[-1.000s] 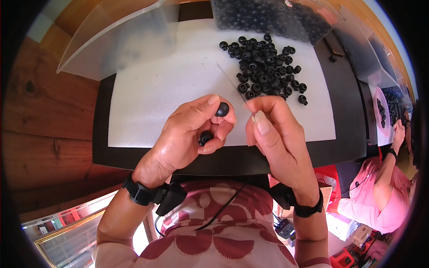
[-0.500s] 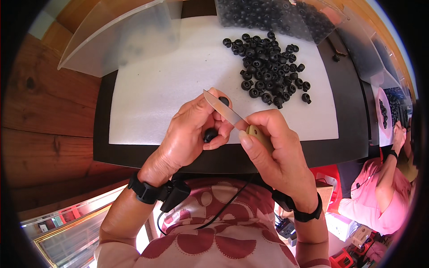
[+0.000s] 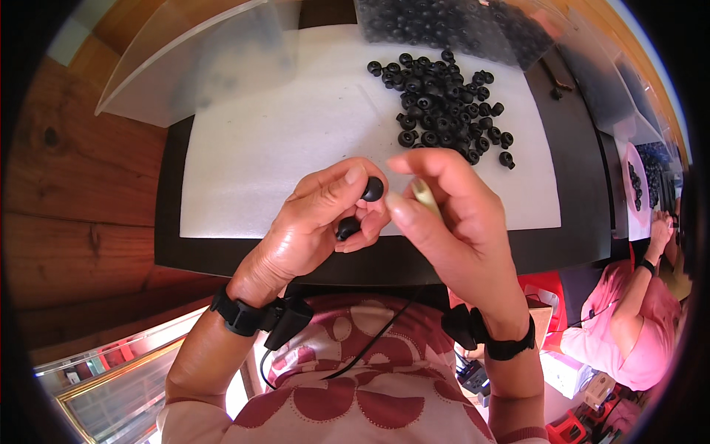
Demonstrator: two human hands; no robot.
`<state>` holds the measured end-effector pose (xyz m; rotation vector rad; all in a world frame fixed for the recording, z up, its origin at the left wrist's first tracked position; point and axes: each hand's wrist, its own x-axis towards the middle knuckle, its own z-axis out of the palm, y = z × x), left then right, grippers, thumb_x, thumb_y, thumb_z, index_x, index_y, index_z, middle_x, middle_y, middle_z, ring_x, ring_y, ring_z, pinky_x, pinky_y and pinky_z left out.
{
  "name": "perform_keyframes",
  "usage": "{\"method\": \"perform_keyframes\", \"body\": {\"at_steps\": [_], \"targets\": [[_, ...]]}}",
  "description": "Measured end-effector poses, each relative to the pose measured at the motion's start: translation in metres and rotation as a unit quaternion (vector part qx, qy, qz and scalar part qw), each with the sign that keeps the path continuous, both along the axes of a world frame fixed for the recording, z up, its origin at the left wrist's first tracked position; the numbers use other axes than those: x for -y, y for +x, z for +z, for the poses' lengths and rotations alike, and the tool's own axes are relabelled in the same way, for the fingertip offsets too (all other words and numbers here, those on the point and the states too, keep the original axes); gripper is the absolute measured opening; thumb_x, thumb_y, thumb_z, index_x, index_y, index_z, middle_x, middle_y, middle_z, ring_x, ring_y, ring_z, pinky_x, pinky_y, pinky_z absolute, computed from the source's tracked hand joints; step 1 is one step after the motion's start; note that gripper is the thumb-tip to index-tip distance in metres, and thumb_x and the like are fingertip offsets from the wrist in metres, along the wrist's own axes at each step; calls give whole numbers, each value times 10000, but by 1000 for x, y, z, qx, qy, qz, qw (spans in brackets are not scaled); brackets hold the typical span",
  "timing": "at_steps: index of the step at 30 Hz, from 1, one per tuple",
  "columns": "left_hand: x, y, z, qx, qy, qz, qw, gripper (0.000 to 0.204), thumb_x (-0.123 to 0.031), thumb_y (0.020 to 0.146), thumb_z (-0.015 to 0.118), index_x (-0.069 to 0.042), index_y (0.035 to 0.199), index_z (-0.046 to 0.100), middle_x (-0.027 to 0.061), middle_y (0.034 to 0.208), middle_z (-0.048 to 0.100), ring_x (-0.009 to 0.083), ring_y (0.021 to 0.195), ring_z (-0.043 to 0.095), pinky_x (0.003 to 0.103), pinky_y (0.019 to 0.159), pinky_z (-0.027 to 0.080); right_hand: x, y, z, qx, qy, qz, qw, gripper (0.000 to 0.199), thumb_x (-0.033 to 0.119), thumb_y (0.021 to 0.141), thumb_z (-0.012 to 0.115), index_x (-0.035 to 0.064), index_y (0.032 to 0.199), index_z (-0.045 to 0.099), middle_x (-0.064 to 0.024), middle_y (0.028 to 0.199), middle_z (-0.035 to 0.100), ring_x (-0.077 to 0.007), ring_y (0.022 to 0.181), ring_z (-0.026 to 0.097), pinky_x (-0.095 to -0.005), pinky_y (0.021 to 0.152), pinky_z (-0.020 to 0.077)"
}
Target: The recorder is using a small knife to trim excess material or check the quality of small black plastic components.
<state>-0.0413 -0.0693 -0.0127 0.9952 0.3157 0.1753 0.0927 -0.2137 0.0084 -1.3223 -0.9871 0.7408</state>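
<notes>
Left hand (image 3: 314,207) grips two black parts above the near edge of the white foam sheet (image 3: 274,163): one ball-shaped cord lock (image 3: 373,189) is pinched between thumb and forefinger, and a second cord lock (image 3: 347,228) sits lower, cupped in the curled fingers. That split grip probably leaves the upper one exposed while keeping the other ready in the same palm. Right hand (image 3: 460,214), also over the sheet's near edge, is curled around the pale yellow handle (image 3: 424,194) of what looks like a slim knife, thumb and forefinger tips parted; the blade is too faint to make out. A loose pile (image 3: 438,96) of similar cord locks lies on the sheet's far right part, likely placed there for easy reach, with the soft surface helping stop them rolling on the dark counter (image 3: 577,207). Behind the sheet's far right edge stands a filled clear plastic bin (image 3: 451,33); a frosted bin (image 3: 200,70) stands tilted over its far left corner, perhaps to receive parts.
</notes>
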Motion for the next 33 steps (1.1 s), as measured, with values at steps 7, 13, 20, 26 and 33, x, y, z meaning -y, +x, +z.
{"method": "perform_keyframes", "body": {"at_steps": [7,13,20,26,33], "targets": [[-1,-1,-1,-8,-9,25,1000,429,-441,1058,560,-28,1130,650,18,717,566,93,568,462,237,483,293,-12,-8,-4,53,26,10,998,168,22,991,632,-1,1121,529,-74,912,664,-143,831,741,-260,717,570],[-3,-2,-4,-9,-39,22,999,438,-441,1069,534,-24,1142,646,28,734,570,101,567,467,241,487,301,-14,-3,-10,1,33,6,999,133,32,985,648,-11,1067,554,-71,900,683,-103,773,709,-228,694,542],[-4,0,-4,-19,-31,12,999,459,-451,1087,477,-19,1175,605,44,746,561,112,590,469,244,498,305,-20,-4,-5,-54,-3,4,999,152,91,999,659,-20,1041,565,-48,877,675,-65,735,656,-211,668,510],[-6,-2,-2,1,-31,-9,999,455,-460,1085,482,-24,1112,610,40,761,543,107,598,457,246,496,302,-22,0,-5,-55,-18,7,998,137,92,1013,639,-21,1025,563,-47,837,672,-74,724,664,-211,649,509],[-8,-1,-2,-4,-33,-17,999,446,-460,1090,467,-40,1003,585,47,751,535,109,590,448,247,484,298,-22,-3,-1,-62,-13,19,998,158,124,1033,620,-20,1029,557,-52,871,681,-81,746,688,-218,669,537]]}}
